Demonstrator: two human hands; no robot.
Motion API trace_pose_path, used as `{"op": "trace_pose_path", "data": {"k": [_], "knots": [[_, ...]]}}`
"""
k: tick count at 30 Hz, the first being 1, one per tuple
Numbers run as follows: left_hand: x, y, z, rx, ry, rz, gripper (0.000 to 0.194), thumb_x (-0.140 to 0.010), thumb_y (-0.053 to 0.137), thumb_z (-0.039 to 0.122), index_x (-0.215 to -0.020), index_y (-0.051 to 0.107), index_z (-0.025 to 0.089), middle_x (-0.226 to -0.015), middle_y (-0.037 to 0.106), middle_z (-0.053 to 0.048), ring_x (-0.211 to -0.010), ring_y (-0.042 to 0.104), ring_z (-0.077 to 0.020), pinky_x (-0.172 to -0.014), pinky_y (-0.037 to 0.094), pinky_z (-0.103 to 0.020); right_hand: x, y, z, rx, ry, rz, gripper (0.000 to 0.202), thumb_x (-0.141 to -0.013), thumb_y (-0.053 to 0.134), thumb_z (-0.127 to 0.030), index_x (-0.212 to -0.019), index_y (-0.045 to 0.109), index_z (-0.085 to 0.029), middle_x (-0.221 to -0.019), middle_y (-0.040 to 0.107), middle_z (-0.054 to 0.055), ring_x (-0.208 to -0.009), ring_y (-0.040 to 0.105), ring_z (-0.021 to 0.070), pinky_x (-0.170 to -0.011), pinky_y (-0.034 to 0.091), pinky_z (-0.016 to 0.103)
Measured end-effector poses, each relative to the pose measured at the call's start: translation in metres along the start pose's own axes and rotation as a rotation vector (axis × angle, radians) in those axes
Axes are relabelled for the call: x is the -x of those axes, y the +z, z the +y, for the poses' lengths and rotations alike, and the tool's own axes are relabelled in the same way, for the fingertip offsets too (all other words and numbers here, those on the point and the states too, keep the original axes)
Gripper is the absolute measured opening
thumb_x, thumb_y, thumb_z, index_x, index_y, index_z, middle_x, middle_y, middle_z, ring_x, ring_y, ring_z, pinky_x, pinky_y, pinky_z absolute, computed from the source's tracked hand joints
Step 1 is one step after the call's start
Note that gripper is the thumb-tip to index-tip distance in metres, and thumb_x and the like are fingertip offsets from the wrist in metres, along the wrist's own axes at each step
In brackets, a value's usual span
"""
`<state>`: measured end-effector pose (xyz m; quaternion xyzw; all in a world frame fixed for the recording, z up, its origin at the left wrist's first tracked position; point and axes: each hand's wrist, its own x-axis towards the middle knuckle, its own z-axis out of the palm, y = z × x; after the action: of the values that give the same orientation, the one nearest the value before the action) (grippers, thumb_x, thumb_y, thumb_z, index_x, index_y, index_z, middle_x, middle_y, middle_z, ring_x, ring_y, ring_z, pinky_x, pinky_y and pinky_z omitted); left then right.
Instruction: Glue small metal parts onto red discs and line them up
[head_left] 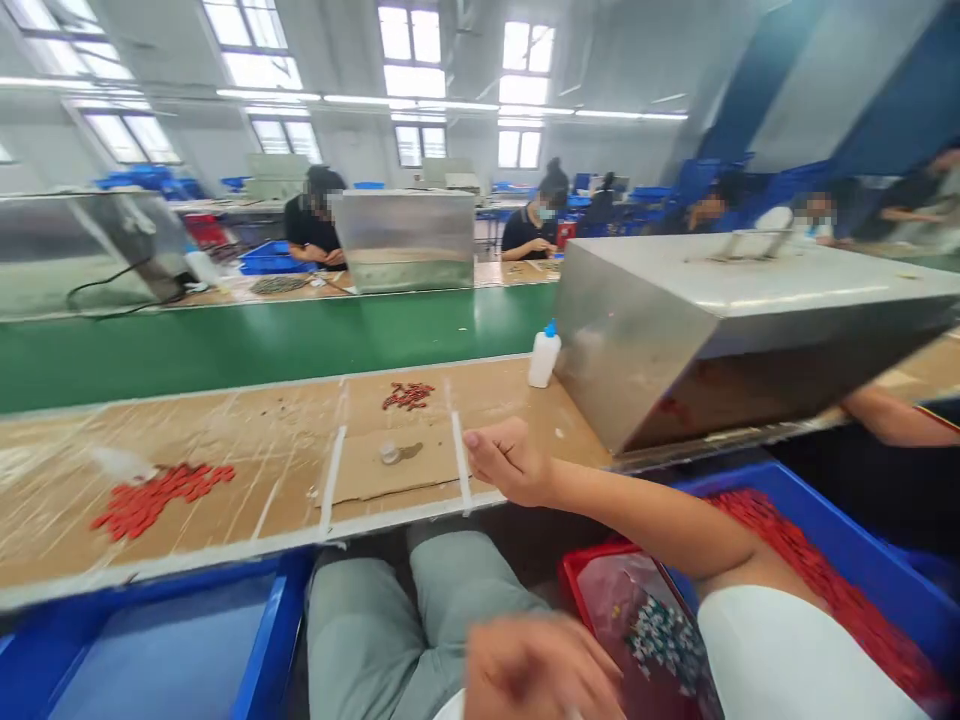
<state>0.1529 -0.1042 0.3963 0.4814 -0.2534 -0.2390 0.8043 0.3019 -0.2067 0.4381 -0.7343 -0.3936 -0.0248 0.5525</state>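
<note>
Well to the left of the right hand (pixel 510 462), a larger heap of red pieces (pixel 161 497) lies flat, and nearer, just beyond it to the left, sits a small pile of red pieces (pixel 409 396), probably light, stiff and best pinched singly by the edges. The right hand is curled into a fist whose contents, if any, I cannot tell; the blurred left hand (pixel 544 668), nearer the body, hides its opening and any hold, with the red tray (pixel 574 575) to its right.

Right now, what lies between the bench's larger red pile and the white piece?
Brown bench and white tape separate red pile and white piece in the head view.
</note>
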Motion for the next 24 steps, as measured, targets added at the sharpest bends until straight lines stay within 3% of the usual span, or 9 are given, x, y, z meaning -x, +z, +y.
{"op": "trace_pose_path", "data": {"k": [1, 2, 3, 4, 8, 12, 17, 20, 24], "knots": [[-0.006, -0.021, 0.0, 0.073, 0.109, 0.208, 0.032, -0.094, 0.04, 0.043, -0.089, 0.066, 0.025, -0.083, 0.067, -0.001, -0.084, 0.064, -0.0098, -0.087, 0.048, -0.024, -0.011, 0.011, -0.001, 0.112, -0.096, -0.042, 0.051, -0.097, 0.029, -0.048, -0.054, 0.033, -0.021, -0.047, 0.032, -0.004, -0.043, 0.03, 0.0074, -0.045, 0.026, 0.023], [-0.011, -0.041, 0.0, 0.298, 0.333, 0.644, 0.026, -0.093, 0.044, 0.035, -0.084, 0.066, 0.024, -0.077, 0.066, 0.002, -0.079, 0.063, -0.0074, -0.083, 0.047, -0.02, -0.02, 0.023, 0.0, 0.216, -0.188, -0.077, 0.049, -0.097, 0.027, -0.045, -0.055, 0.032, -0.021, -0.048, 0.033, -0.004, -0.044, 0.03, 0.0082, -0.046, 0.026, 0.024], [-0.015, -0.061, 0.001, 0.504, 0.403, 0.861, 0.022, -0.092, 0.046, 0.029, -0.083, 0.065, 0.023, -0.079, 0.067, 0.002, -0.08, 0.064, -0.0072, -0.082, 0.048, -0.02, -0.028, 0.036, 0.004, 0.307, -0.273, -0.113, 0.048, -0.097, 0.027, -0.044, -0.055, 0.033, -0.022, -0.048, 0.034, -0.004, -0.045, 0.031, 0.0088, -0.047, 0.026, 0.024], [-0.017, -0.078, 0.003, 0.66, 0.388, 0.949, 0.022, -0.089, 0.047, 0.026, -0.076, 0.064, 0.021, -0.076, 0.066, 0.001, -0.077, 0.064, -0.008, -0.078, 0.049, -0.02, -0.034, 0.049, 0.01, 0.389, -0.354, -0.146, 0.047, -0.097, 0.027, -0.042, -0.056, 0.035, -0.022, -0.049, 0.036, -0.003, -0.045, 0.033, 0.0093, -0.047, 0.027, 0.025], [-0.014, -0.123, 0.015, 0.907, 0.27, 0.816, 0.017, -0.084, 0.051, 0.026, -0.081, 0.066, 0.019, -0.078, 0.067, -0.001, -0.081, 0.066, -0.0144, -0.081, 0.052, -0.029, -0.048, 0.104, 0.047, 0.615, -0.612, -0.204, 0.039, -0.095, 0.038, -0.037, -0.061, 0.047, -0.02, -0.055, 0.053, 0.0, -0.049, 0.045, 0.0107, -0.049, 0.028, 0.027], [-0.016, -0.146, 0.023, 0.956, 0.322, 0.805, 0.029, -0.084, 0.049, 0.028, -0.107, 0.064, 0.021, -0.101, 0.069, -0.004, -0.107, 0.063, -0.0185, -0.093, 0.05, -0.033, -0.058, 0.132, 0.076, 0.676, -0.654, -0.207, 0.035, -0.094, 0.043, -0.034, -0.064, 0.053, -0.019, -0.061, 0.06, 0.001, -0.056, 0.052, 0.0122, -0.057, 0.034, 0.028], [-0.026, -0.176, 0.028, 0.947, 0.4, 0.935, 0.037, -0.085, 0.045, 0.016, -0.119, 0.06, 0.014, -0.111, 0.068, -0.007, -0.112, 0.062, -0.0153, -0.095, 0.048, -0.023, -0.074, 0.134, 0.09, 0.527, -0.532, -0.155, 0.029, -0.096, 0.039, -0.025, -0.074, 0.057, -0.018, -0.073, 0.065, 0.006, -0.07, 0.06, 0.0153, -0.07, 0.045, 0.03], [-0.029, -0.192, 0.032, 0.963, 0.472, 0.97, 0.035, -0.088, 0.042, 0.019, -0.114, 0.062, 0.008, -0.112, 0.069, -0.012, -0.11, 0.063, -0.0153, -0.092, 0.049, -0.02, -0.077, 0.13, 0.092, 0.271, -0.438, -0.095, 0.024, -0.096, 0.035, -0.018, -0.097, 0.059, -0.018, -0.098, 0.069, 0.009, -0.095, 0.064, 0.0172, -0.085, 0.051, 0.033], [-0.026, -0.205, 0.034, 0.927, 0.588, 0.942, 0.037, -0.091, 0.039, 0.027, -0.106, 0.066, 0.007, -0.115, 0.068, -0.015, -0.114, 0.061, -0.0202, -0.095, 0.05, -0.029, -0.073, 0.119, 0.092, 0.176, -0.324, 0.087, 0.03, -0.095, 0.038, -0.016, -0.121, 0.053, -0.022, -0.115, 0.065, 0.01, -0.112, 0.06, 0.0197, -0.094, 0.051, 0.039]]}}
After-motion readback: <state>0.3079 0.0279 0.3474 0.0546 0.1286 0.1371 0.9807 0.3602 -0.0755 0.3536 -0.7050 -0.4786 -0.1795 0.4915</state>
